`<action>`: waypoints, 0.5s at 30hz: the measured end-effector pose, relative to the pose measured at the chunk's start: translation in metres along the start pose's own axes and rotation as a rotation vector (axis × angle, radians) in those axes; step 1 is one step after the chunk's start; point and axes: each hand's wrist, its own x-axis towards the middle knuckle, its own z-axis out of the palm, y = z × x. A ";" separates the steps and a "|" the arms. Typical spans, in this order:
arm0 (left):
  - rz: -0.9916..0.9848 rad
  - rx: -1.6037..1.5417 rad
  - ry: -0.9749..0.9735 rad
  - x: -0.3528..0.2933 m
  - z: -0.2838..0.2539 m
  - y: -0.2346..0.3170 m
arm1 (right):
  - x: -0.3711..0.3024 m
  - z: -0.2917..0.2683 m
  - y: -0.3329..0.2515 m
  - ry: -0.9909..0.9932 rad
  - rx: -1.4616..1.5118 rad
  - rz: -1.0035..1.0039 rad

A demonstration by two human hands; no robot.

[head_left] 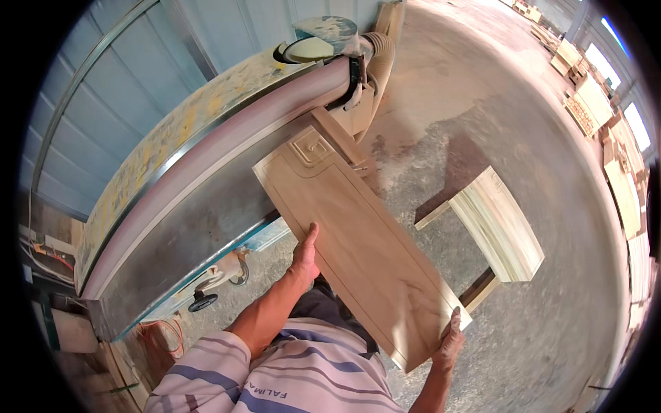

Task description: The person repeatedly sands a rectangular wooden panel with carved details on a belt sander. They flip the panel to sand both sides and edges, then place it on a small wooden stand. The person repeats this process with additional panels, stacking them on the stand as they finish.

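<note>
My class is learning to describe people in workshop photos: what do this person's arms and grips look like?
The left grip and right grip are both ungloved. The left forearm is bare below a loose, pale short sleeve with bluish and maroon stripes. The right forearm is bare too; its sleeve is out of view.

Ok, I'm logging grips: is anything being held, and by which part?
A wooden panel: left hand at its left long edge, right hand at its near short edge, by the right corner.
</note>
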 end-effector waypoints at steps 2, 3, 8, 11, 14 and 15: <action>0.012 0.037 0.020 0.009 -0.003 0.004 | 0.005 0.003 0.005 -0.118 0.075 -0.015; 0.024 0.068 0.005 0.014 -0.003 0.006 | 0.000 0.018 0.001 -0.145 0.159 -0.036; 0.009 0.125 0.015 0.027 -0.003 0.015 | -0.012 0.053 -0.019 -0.218 0.256 0.022; 0.034 0.157 0.142 0.021 0.007 0.007 | -0.014 0.063 -0.026 -0.265 0.291 0.042; 0.007 0.120 0.182 0.023 0.010 0.013 | -0.006 0.061 -0.014 -0.245 0.311 0.067; 0.015 0.122 0.175 0.027 0.006 0.013 | -0.004 0.062 -0.012 -0.236 0.318 0.088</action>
